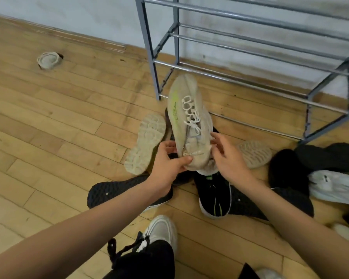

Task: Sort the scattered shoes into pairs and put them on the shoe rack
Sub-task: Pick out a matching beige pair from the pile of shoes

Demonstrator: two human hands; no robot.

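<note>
Both arms reach out: left hand (167,158) grips the beige sneaker (189,109) by its heel, right hand (228,158) curls onto its side. Black shoes (214,196) piled underneath, rack (148,47) just beyond.

**Plank floor strewn with shoes**

The light wooden plank floor (58,121) carries a grey metal-bar shoe rack (150,57) standing by the wall. In front of the rack a cream sneaker (145,143) lies sole up, with a second pale sole-up shoe (254,155) further right. Nearer, an overturned black shoe with a dimpled sole (113,193) lies beside a black sneaker with green stripes (214,198). At the right, dark shoes (290,164) are heaped against a white sneaker (334,188). A round pale disc (48,60) sits near the wall at the left.
</note>
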